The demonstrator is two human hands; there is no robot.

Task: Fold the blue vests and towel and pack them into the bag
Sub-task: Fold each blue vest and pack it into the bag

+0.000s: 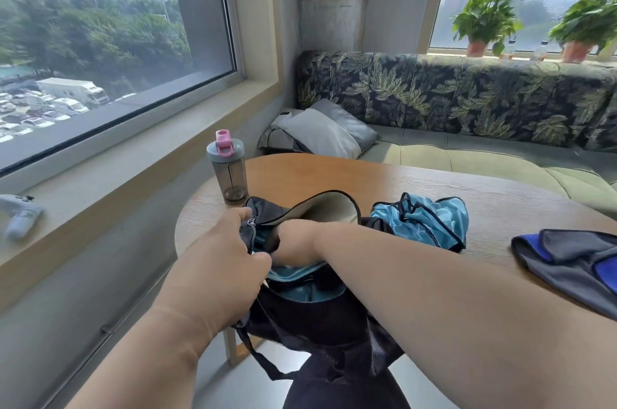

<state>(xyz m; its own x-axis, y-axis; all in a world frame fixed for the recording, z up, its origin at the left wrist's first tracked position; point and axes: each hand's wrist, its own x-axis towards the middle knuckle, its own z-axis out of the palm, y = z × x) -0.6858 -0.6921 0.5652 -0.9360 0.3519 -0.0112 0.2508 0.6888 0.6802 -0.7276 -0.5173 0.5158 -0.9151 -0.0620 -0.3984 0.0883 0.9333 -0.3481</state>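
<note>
Between both hands, keep the black fabric bag (310, 308) wide: left hand (217, 261) grips the rim, right hand (293, 241) is buried inside, grip unclear; push the light-blue vest (300, 288) flat.

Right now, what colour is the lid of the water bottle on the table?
Grey, with a pink flip cap, on the bottle lid; the head view shows it.

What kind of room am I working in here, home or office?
Hard to say which; it looks like a high-rise lounge or break nook. A leaf-print sofa wraps a wooden table, potted plants stand on the sill, and the window overlooks towers and a car park.
</note>
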